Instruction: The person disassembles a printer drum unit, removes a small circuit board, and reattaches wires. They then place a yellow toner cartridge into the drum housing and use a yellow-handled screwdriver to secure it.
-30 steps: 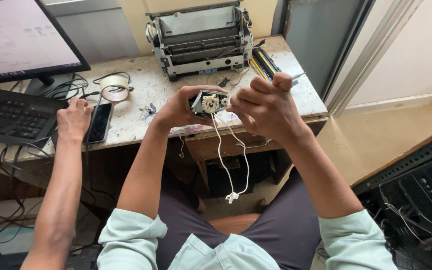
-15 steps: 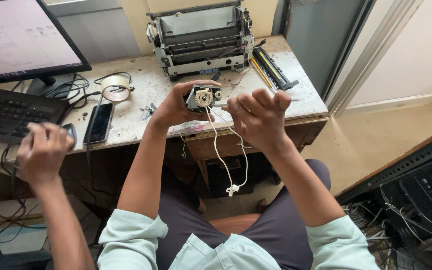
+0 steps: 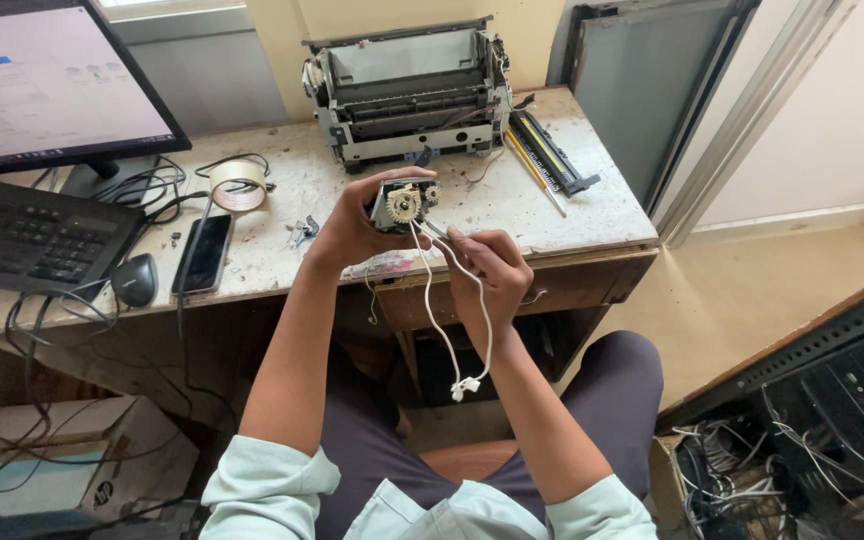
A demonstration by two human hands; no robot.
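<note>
- Gripping the small gear assembly [image 3: 404, 205] from its left side, our left hand [image 3: 352, 232] is clenched round the housing and holds it up over the near edge of the desk [image 3: 592, 210], gears facing us.
- Our right hand [image 3: 487, 270], just below and right of the assembly, pinches a thin metal tool [image 3: 434, 229] whose tip meets the unit's underside; we cannot tell exactly what the tip engages.
- White wires [image 3: 437, 320] hang from the assembly in a loop between our forearms and end in a small white connector [image 3: 465, 386] above our lap.
- Risk, in our judgement: the tool could slip off the housing and jab the left palm, since that hand sits directly beside the tip.
- Risk: the dangling loop could snag on the right wrist and strain the leads at their root.
- Risk: a loosened gear or screw could drop off the desk edge and be lost.
- Containers: the opened printer chassis [image 3: 407, 90], beyond both hands, shows rollers and bare frame inside.
- A cardboard box [image 3: 72, 455], well below and left of the left elbow, is shut; contents unseen.
- A crate [image 3: 742, 480] at lower right holds tangled cables.
</note>
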